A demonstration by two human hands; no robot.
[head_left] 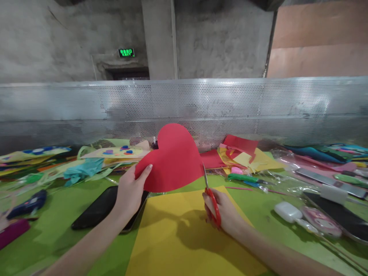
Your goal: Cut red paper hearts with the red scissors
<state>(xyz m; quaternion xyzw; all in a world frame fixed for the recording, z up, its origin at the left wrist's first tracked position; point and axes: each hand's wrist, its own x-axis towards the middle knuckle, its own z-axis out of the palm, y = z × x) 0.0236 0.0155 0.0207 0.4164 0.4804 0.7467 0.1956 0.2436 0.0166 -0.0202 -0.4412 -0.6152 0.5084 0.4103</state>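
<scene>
A red paper heart (pixel 175 161) is held up in front of me, tilted, with its point toward the right. My left hand (pixel 130 189) pinches its left lobe, thumb on the near face. In my right hand (pixel 221 211) is a pair of scissors (pixel 213 207) with red handles, the fingers wrapped through the loops. Its blades point upward and meet the heart's right tip. Below both hands lies a large yellow sheet of paper (pixel 184 237), shaded by them.
Dark phones (pixel 96 209) lie left of the yellow sheet on the green table (pixel 63 237). Paper scraps (pixel 247 153) line the back before a perforated metal panel (pixel 178 103). At right are a green-handled tool (pixel 243 177), a white earphone case (pixel 287 211) and another phone (pixel 339 218).
</scene>
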